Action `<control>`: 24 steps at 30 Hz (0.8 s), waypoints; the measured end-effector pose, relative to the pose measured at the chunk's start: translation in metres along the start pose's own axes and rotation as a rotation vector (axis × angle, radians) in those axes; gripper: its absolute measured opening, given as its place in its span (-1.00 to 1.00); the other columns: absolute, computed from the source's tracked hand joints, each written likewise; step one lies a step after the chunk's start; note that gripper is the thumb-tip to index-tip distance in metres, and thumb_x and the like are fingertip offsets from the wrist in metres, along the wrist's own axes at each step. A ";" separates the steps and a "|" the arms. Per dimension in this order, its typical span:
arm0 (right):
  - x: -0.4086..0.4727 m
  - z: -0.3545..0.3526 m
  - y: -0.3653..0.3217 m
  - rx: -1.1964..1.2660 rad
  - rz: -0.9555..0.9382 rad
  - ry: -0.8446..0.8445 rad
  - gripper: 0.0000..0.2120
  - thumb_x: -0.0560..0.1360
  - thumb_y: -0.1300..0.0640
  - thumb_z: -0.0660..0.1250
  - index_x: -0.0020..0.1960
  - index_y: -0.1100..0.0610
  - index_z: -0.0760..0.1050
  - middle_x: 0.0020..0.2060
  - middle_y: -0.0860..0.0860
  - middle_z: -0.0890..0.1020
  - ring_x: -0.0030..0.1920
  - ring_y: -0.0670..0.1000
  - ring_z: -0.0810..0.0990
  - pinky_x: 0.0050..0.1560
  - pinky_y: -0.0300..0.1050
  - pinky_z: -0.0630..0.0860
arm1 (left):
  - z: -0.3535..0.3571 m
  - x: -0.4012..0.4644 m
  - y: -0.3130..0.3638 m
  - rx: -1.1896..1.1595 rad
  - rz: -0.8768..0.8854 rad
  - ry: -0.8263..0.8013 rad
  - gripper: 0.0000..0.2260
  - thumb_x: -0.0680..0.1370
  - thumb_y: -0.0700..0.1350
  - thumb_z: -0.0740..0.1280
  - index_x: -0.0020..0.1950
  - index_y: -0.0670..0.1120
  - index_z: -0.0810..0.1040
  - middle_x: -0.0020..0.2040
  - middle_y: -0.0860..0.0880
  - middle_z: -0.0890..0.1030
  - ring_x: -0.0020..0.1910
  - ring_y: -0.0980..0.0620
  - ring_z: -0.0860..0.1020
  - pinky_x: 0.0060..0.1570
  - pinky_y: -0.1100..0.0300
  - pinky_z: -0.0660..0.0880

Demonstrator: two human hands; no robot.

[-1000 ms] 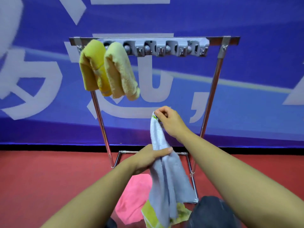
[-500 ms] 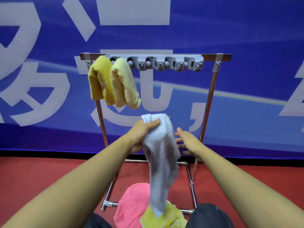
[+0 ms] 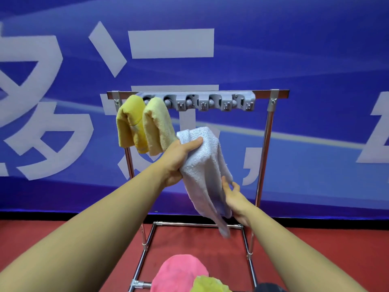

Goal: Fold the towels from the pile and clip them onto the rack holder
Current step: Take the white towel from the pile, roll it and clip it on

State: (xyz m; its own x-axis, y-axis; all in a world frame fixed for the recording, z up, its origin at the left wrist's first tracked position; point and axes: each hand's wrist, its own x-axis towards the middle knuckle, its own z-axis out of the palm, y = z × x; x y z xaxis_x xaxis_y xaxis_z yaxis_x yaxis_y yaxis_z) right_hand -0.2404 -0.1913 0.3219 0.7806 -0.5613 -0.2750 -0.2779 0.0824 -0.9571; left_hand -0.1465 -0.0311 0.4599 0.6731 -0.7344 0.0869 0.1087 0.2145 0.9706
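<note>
grey towel [image 3: 205,165]: soft, light, limp terry, draped from left hand [image 3: 176,160], below rack holder [image 3: 210,102] | left hand grips folded top, thumb across | right hand [image 3: 233,197] fingers straight, steadying hanging side | likely best pinched at fold so layers stay together

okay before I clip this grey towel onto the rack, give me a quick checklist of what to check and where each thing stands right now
1. Grip on the grey towel: the left hand holds it at the folded top. Ok.
2. Fold tidy: the lower end hangs loose past the right hand, which only touches it with relaxed fingers. Not ok.
3. Free clip: the holder shows bare clips to the right of the two yellow towels. Ok.
4. Towel at clip height: its top sits below the holder. Not ok.
5. Clip open enough to take the fold: cannot tell.
6. More towels waiting: pink towel and a yellow-green one lie below. Ok.
</note>
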 end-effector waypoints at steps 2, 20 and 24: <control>0.000 0.000 0.000 0.068 -0.023 0.017 0.16 0.26 -0.63 0.20 0.60 -0.20 -0.32 0.53 0.06 0.36 0.48 0.13 0.39 0.48 0.15 0.33 | -0.002 0.000 0.005 -0.012 -0.004 -0.002 -0.75 0.63 -0.10 0.36 0.27 -0.16 0.61 0.10 -0.17 0.71 0.04 -0.10 0.69 0.05 0.05 0.62; -0.023 0.029 -0.054 0.288 -0.501 -0.202 -0.36 0.43 0.21 0.55 0.43 -0.08 0.43 0.30 0.07 0.60 0.21 0.08 0.66 0.17 0.06 0.63 | -0.019 0.013 -0.028 -0.005 -0.070 0.084 -0.57 0.58 0.06 0.43 0.32 -0.20 0.56 0.19 -0.27 0.68 0.17 -0.15 0.68 0.26 -0.09 0.58; -0.022 0.030 -0.062 0.461 -0.500 -0.135 -0.35 0.48 0.23 0.51 0.47 -0.15 0.38 0.30 -0.03 0.50 0.17 0.05 0.68 0.05 -0.04 0.65 | -0.025 0.003 -0.062 -0.139 -0.142 0.046 -0.53 0.59 0.14 0.39 0.35 -0.17 0.59 0.26 -0.24 0.66 0.27 -0.15 0.63 0.40 -0.09 0.46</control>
State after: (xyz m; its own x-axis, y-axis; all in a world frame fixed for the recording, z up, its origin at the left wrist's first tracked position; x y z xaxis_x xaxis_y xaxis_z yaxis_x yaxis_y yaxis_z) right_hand -0.2231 -0.1591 0.3843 0.8238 -0.5185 0.2290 0.3766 0.1987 -0.9048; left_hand -0.1329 -0.0300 0.3948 0.6762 -0.7342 -0.0616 0.3024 0.2003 0.9319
